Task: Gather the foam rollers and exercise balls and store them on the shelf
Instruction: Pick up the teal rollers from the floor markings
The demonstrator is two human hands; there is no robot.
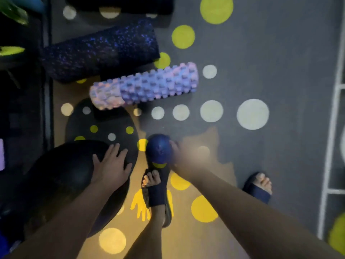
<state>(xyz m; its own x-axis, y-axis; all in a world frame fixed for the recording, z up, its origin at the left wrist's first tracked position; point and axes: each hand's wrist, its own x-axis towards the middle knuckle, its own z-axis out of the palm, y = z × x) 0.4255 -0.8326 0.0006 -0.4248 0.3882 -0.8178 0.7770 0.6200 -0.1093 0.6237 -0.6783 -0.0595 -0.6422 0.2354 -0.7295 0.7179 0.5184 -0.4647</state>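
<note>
Item: small blue ball (158, 149), low over the dotted floor (280, 62), just ahead of the toes of a foot in a navy slide (155, 189). Right hand (188, 161): against the ball's right side, fingers apparently wrapped round it; motion blur hides how tightly they curl. Item: large black exercise ball (61, 180), lower left, beside the dark shelf upright (46, 90). Left hand (111, 169): laid flat on its upper right curve, fingers straight and spread, gripping nothing. Item: lavender knobbed foam roller (149, 85), on the floor ahead of both hands, long axis running left to right and tilted slightly up at the right end; its left end is nearer the left hand. Item: dark speckled foam roller (100, 49), farther ahead, roughly parallel, its left end reaching the shelf. Judgement: both balls are in hand and the shelf lies to the left, so storing them calls for a leftward carry; the rollers are not yet gathered.
</note>
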